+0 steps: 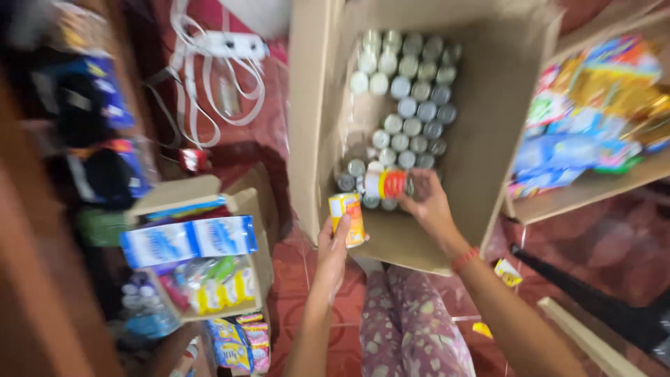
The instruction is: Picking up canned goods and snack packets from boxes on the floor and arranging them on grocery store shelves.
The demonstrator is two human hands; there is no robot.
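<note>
Head view: left hand (333, 241) grips a yellow-orange labelled can (348, 218); right hand (427, 204) grasps a red-and-white labelled can (385, 184) inside a tall cardboard box (488, 119) of silver-topped cans (412, 105).

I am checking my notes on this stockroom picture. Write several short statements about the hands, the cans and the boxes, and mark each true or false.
1. The left hand holds a small yellow and orange can. True.
2. The right hand grips a white and red can inside the large brown cardboard box. True.
3. The large box is empty. False: rows of silver-topped cans fill it.
4. The white power strip lies inside the large box. False: it lies outside, on the red surface to the left.
5. The right wrist is bare. False: it wears a red band.
</note>
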